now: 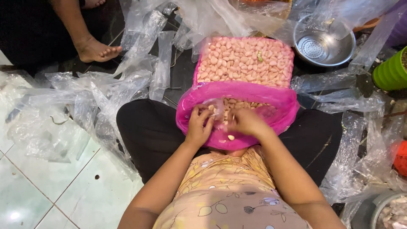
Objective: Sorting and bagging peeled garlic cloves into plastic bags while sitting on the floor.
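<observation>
A big pink plastic bag (237,94) full of pale peanuts (246,61) lies across my lap, its mouth rolled down toward me. My left hand (198,125) pinches a small clear plastic bag (216,106) at the pink bag's mouth. Just to the right of it, my right hand (246,121) is cupped over peanuts in the opening, its fingers curled around some of them. A loose peanut (231,137) rests on the pink rim between my wrists.
Crumpled clear plastic bags (106,89) cover the floor to the left and right. A metal colander (324,42) sits at the top right beside a green pot (390,72). Another person's bare foot (97,51) rests at the top left. A grey container (381,212) is at the lower right.
</observation>
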